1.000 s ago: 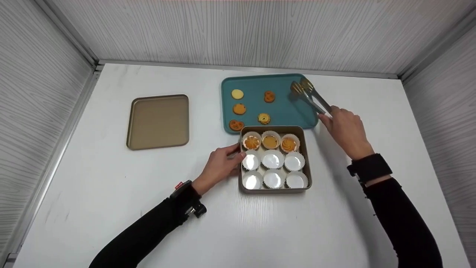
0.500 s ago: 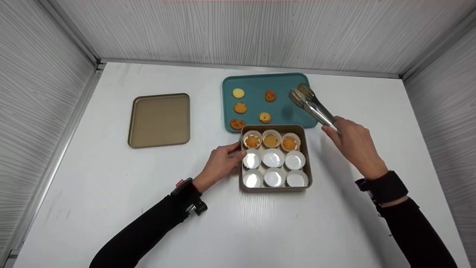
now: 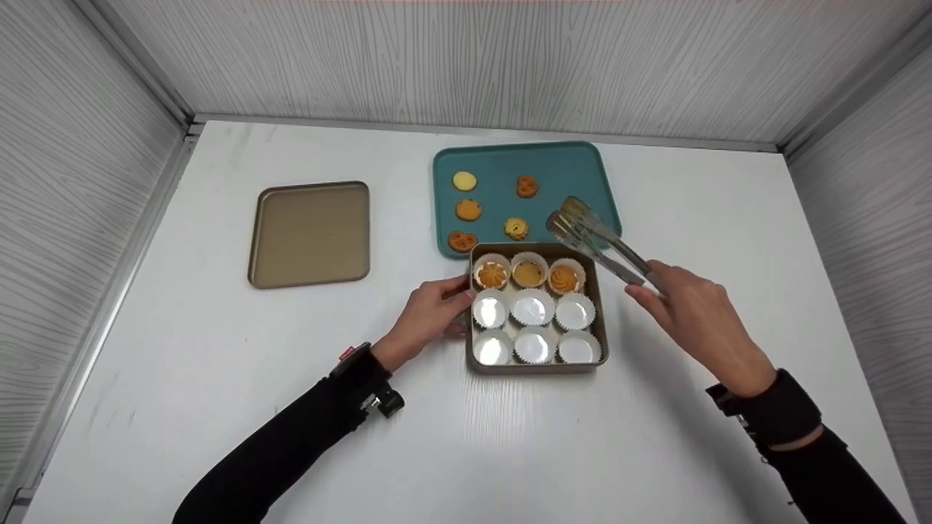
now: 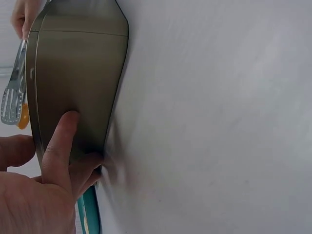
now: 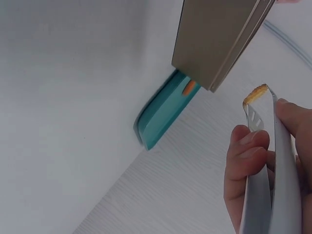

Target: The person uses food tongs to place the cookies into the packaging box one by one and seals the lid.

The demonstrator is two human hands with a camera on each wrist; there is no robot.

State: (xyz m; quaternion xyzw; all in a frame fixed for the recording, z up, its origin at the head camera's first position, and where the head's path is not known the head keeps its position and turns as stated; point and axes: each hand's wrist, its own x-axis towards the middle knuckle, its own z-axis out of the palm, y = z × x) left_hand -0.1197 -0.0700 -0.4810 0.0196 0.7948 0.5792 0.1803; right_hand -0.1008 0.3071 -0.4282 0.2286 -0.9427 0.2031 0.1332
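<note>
My left hand (image 3: 429,320) grips the left wall of a square gold-brown tin (image 3: 535,369), thumb at the rim and fingers against the outside. White paper cups (image 3: 532,307) fill the tin in rows; those in the back row hold a piped cookie (image 3: 492,275), a flat round cookie (image 3: 528,274) and a swirled cookie (image 3: 563,278). In my right hand (image 3: 699,320) are metal tongs (image 3: 611,251), reaching over the tin's back right corner. Between the tong tips a golden ridged cookie (image 5: 255,94) is pinched, plainest in the right wrist view.
Behind the tin lies a teal tray (image 3: 575,167) with several cookies, among them a pale round cookie (image 3: 464,181) and a pretzel-shaped cookie (image 3: 527,186). A shallow gold-brown lid or tray (image 3: 312,234) rests at the left. Grey wood-grain walls border the white table (image 3: 328,407).
The tongs have moved from above the teal tray's right end toward me and slightly left, up to the tin's back right corner. My left hand and the tin stay put.
</note>
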